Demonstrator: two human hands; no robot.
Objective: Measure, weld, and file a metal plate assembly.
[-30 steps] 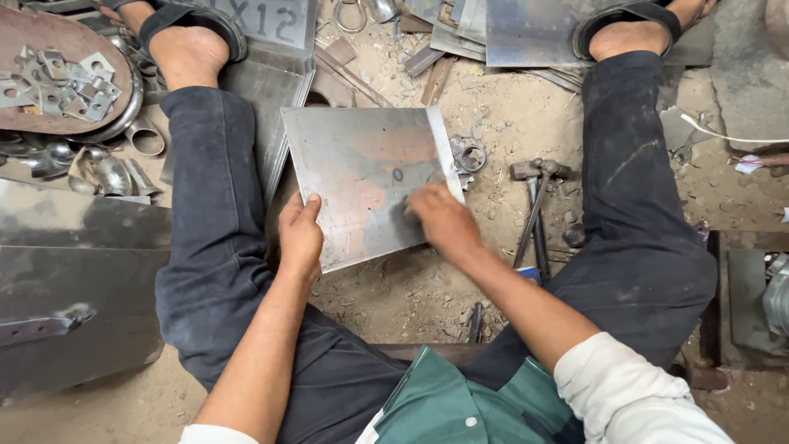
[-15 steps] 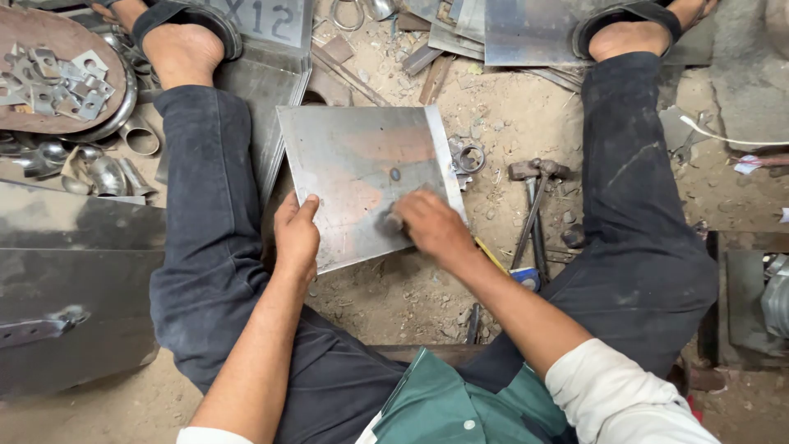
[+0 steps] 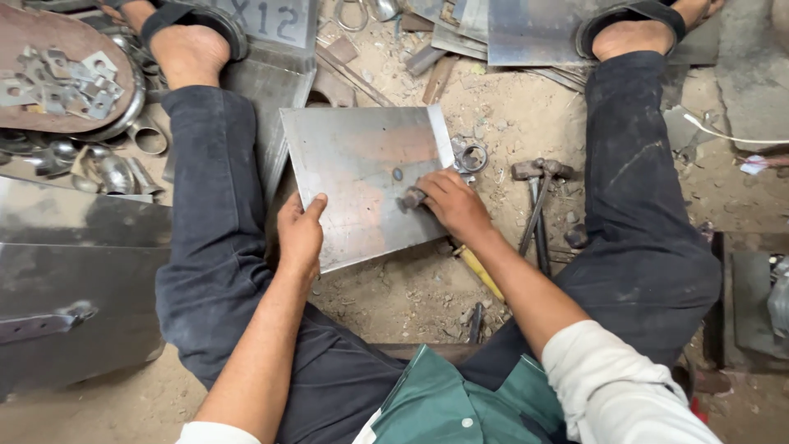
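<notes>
A square grey metal sheet with rusty patches lies on the sandy floor between my legs. My left hand grips its near left edge, thumb on top. My right hand rests on the sheet's right side with its fingers closed around a small dark metal piece that touches the sheet. A small dark mark sits on the sheet just above that piece.
A hammer and a yellow-handled tool lie to the right of the sheet, with a metal ring at its edge. A round tray of small brackets sits far left. Steel sheets lie on the left, scrap plates ahead.
My right hand has slid left and up across the sheet, onto its middle right. My left hand has stayed on the near left edge.
</notes>
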